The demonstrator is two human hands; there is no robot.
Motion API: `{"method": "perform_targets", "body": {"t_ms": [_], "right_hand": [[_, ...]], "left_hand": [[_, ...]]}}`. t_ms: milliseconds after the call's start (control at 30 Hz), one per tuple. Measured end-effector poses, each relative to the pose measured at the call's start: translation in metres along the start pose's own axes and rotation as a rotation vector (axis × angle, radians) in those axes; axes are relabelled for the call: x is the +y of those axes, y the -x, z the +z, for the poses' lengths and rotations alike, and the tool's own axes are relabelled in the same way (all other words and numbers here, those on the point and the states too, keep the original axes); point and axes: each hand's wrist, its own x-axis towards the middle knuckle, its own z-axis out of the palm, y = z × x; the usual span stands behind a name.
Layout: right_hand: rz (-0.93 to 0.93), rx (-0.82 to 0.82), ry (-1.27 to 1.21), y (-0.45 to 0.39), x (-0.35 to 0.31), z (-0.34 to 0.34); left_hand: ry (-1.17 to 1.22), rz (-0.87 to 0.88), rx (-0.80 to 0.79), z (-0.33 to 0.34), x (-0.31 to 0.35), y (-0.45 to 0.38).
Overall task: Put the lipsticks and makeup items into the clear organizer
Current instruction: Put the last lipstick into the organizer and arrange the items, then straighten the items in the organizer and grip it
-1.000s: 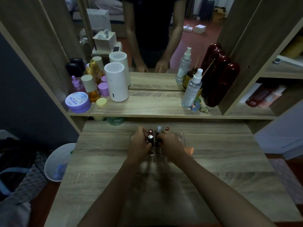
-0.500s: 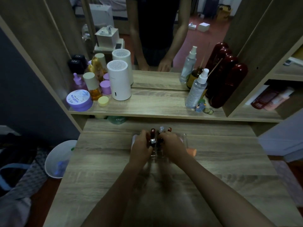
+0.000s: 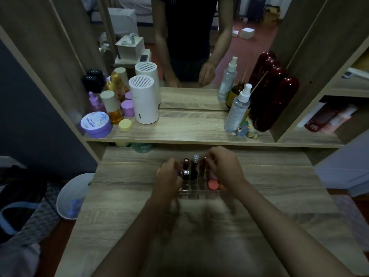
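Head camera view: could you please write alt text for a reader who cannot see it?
Two bare hands, left hand and right hand, reach around a clear plastic organizer on a pale wooden dressing table; upright dark red lipsticks and a round coral-capped item stand in it. Behind, a shelf holds a white cylindrical device and a clear spray bottle.

A coral-pink round cap (image 3: 213, 184) sits in the clear organizer (image 3: 199, 191) on the grey-brown woodgrain desk (image 3: 279, 188), beside dark red lipsticks (image 3: 186, 168).
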Motion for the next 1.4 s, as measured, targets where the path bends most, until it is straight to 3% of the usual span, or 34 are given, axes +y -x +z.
{"method": "perform_targets", "body": {"t_ms": [67, 233, 1000, 1400], "right_hand": [[0.018, 0.019, -0.012, -0.007, 0.007, -0.007], [0.093, -0.155, 0.002, -0.013, 0.012, 0.004], [0.138, -0.159, -0.014, -0.017, 0.009, 0.008], [0.154, -0.059, -0.022, 0.006, 0.034, -0.010]], "left_hand": [[0.038, 0.010, 0.023, -0.004, 0.000, -0.003], [0.081, 0.081, 0.001, -0.007, 0.010, -0.020], [-0.017, 0.137, -0.005, -0.002, 0.014, -0.028], [-0.007, 0.045, 0.039, -0.028, -0.014, -0.012]]}}
